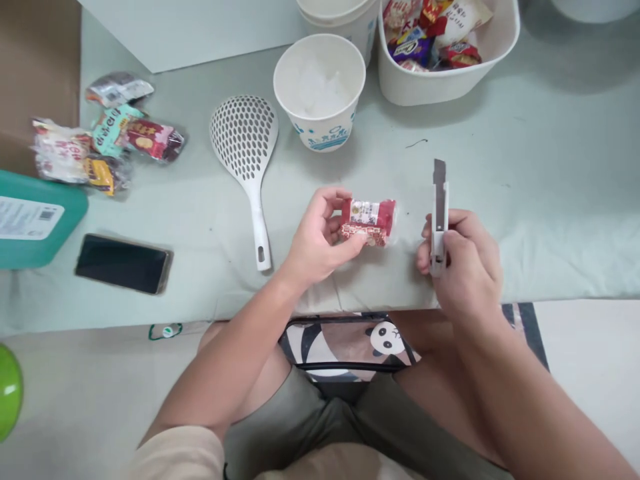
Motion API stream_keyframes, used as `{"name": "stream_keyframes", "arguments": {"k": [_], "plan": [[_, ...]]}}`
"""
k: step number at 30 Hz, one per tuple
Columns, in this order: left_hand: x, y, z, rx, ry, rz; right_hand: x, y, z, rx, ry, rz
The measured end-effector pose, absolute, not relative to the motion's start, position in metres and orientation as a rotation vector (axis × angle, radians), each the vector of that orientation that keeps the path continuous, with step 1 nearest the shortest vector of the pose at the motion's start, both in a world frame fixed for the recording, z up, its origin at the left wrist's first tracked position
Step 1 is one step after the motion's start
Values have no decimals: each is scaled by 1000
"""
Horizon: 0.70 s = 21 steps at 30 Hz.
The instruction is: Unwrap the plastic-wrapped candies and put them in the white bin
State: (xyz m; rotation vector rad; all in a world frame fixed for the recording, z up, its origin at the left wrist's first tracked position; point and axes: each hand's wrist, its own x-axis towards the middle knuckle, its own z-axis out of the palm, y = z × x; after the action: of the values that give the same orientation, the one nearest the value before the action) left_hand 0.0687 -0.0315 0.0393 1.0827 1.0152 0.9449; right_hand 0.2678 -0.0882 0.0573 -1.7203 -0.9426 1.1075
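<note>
Between the thumb and fingers of my left hand (323, 237) is a small red and white wrapped snack packet (369, 221), held just above the table near its front edge. My right hand (465, 257) is closed round a white utility knife (440, 220), its thumb on the slider and the blade out, pointing away from me. The knife and the packet are apart. Beyond my left hand stands a white paper cup (320, 127) with crumpled, whitish clear material inside. A white slotted skimmer (247, 143) lies to the left of the cup.
A white tub (445, 87) of wrapped snacks stands at the back, beside stacked paper cups (367, 33). To the left lie several snack packets (113, 130), a phone (123, 263) and a green container (45, 247). A white board or box (200, 30) takes up the back left.
</note>
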Motion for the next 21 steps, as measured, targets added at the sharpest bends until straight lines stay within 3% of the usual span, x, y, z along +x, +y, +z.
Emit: {"name": "stream_keyframes", "arguments": {"k": [10, 16, 21], "plan": [[67, -30, 47, 713, 713, 710, 236, -77, 63, -1208, -784, 1531], [62, -52, 56, 750, 665, 655, 223, -91, 78, -1205, -763, 1513], [56, -54, 57, 710, 857, 888, 209, -99, 84, -1248, -807, 1458]]}}
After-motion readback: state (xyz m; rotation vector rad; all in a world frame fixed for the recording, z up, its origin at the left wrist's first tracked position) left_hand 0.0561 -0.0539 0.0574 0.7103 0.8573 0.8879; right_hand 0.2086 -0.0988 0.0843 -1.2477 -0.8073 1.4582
